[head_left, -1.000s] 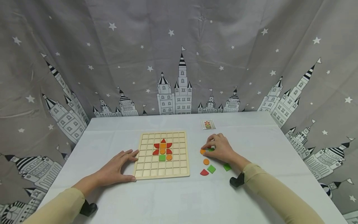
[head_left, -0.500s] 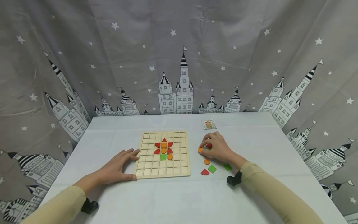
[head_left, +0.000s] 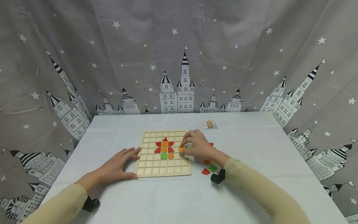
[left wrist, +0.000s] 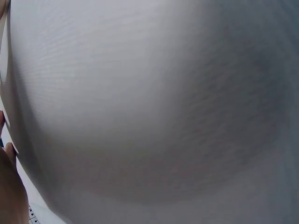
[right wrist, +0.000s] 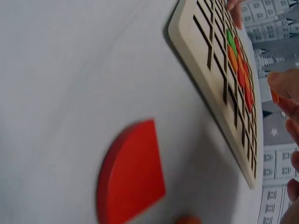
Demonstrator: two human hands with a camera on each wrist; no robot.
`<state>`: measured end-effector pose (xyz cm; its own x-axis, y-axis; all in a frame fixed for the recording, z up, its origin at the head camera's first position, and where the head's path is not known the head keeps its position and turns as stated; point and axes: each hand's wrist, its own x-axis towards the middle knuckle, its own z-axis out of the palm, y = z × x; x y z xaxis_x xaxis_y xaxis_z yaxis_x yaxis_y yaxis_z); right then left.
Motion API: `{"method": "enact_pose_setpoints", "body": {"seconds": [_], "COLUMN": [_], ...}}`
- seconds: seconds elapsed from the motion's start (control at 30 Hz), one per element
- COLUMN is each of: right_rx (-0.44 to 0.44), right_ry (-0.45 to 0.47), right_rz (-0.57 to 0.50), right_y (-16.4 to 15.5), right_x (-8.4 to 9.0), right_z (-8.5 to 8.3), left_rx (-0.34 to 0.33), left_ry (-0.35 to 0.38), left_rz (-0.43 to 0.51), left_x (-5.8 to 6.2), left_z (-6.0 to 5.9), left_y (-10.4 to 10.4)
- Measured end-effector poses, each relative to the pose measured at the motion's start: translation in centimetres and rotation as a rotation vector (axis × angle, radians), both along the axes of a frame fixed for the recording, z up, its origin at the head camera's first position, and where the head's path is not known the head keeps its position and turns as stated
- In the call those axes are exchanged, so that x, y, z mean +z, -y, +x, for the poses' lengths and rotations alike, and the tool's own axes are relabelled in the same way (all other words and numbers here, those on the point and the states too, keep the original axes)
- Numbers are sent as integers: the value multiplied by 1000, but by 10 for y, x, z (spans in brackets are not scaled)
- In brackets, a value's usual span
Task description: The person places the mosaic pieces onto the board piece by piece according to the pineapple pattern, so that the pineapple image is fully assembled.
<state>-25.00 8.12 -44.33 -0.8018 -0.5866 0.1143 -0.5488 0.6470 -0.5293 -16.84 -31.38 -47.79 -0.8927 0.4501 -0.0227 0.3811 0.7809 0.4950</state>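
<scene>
Wooden grid board (head_left: 163, 168) carrying a red, orange and green flower pattern (head_left: 164, 148) in its middle cells; outer cells bare. Right hand (head_left: 198, 146) over the board's right edge, fingertips pinching an orange piece (head_left: 181, 149). Left hand (head_left: 114, 168) flat, fingers straight, against the left edge. Loose red piece (head_left: 205, 171) and green square (head_left: 213, 168) just right of the board; small picture card (head_left: 209, 124) farther back.
</scene>
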Motion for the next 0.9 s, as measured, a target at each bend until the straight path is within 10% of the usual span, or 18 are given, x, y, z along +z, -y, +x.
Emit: {"method": "enact_pose_setpoints", "body": {"seconds": [0.9], "right_rx": [118], "right_ry": [-121], "right_rz": [128], "right_y": [94], "right_x": [-17], "right_z": [12], "left_rx": [-1], "left_ry": [11], "left_rz": [13], "left_x": [2], "left_z": [1], "left_y": [0]}}
